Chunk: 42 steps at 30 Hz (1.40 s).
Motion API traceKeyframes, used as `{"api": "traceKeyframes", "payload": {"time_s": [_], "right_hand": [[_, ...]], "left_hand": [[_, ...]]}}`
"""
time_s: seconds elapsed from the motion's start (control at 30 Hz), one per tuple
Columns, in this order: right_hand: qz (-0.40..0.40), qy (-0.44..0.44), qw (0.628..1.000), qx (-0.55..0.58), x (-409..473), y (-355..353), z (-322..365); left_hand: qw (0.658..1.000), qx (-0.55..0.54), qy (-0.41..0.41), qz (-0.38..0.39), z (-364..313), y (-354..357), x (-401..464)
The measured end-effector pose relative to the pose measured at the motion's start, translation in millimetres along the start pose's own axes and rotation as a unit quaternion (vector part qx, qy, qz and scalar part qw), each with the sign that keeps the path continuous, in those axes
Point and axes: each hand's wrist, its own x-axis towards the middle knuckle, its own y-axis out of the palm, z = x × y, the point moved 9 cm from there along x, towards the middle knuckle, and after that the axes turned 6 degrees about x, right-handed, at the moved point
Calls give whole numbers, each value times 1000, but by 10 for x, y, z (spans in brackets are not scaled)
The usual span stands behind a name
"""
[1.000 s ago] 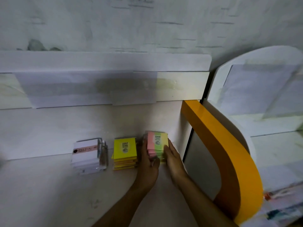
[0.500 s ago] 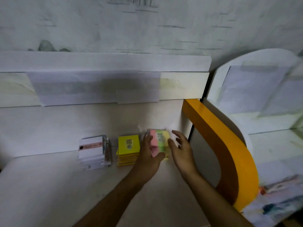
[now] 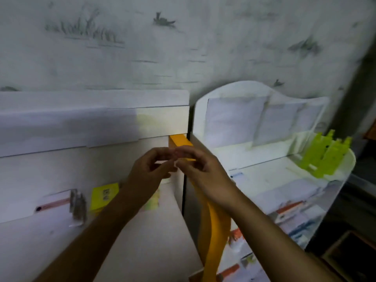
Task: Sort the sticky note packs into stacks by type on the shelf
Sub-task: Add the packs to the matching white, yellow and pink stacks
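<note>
Both hands lifted off pink-green stack [image 3: 152,200] to frame centre: left hand [image 3: 150,171], right hand [image 3: 200,171], loosely curled, empty. Sorting apparently complete; next, verify stacks.

We see both hands raised together above the shelf [image 3: 142,251], left hand [image 3: 149,176] and right hand [image 3: 203,176] with fingertips nearly touching, blurred. Below sit a white pack stack [image 3: 55,204], yellow stack [image 3: 103,196] and a pastel stack [image 3: 152,202].
</note>
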Motion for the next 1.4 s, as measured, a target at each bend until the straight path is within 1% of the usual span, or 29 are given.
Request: {"api": "traceKeyframes", "payload": {"time_s": [0.13, 0.2, 0.3, 0.37, 0.47, 0.53, 0.67, 0.77, 0.9, 1.0, 1.07, 1.17, 1.3, 1.33, 1.4], "right_hand": [[-38, -23, 999, 4, -195, -915, 10], [-68, -5, 998, 19, -296, -1435, -159], [-96, 47, 994, 27, -462, -2112, -567], [-97, 81, 992, 11, -560, -2439, -879], [-86, 125, 988, -11, -665, -2744, -1344], [-82, 151, 985, -15, -693, -2847, -1626], [-57, 183, 981, -26, -567, -2894, -2074], [-32, 197, 979, -51, -349, -2851, -2387], [-12, 220, 972, -84, -23, -2748, -2779], [2, 238, 964, -116, 195, -2707, -2998], [-5, 250, 958, -139, 326, -2754, -3146], [-20, 263, 949, -170, 499, -2855, -3387], [-1, 273, 938, -212, 713, -2796, -3608], [7, 266, 937, -227, 780, -2764, -3647], [24, 257, 930, -260, 884, -2707, -3749]], "left_hand": [[999, -1, 30, 26, -387, 729, 61], [999, 2, 30, 34, -513, 1151, 75], [999, -13, 29, 41, -551, 1789, 50], [999, -16, 7, 44, -422, 2177, -1], [995, 38, -47, 74, -9, 2721, -83], [990, 61, -91, 89, 344, 2955, -112], [980, 96, -156, 75, 960, 3069, -42], [976, 108, -187, 23, 1297, 3041, 85], [973, 103, -205, -30, 1561, 3112, 307], [972, 105, -207, -43, 1667, 3143, 473], [969, 117, -212, -52, 1744, 3113, 573], [954, 191, -218, -77, 1903, 3025, 636], [909, 336, -214, -124, 1971, 2836, 575], [901, 354, -218, -123, 2001, 2818, 565], [886, 387, -237, -94, 2102, 2826, 547]]}}
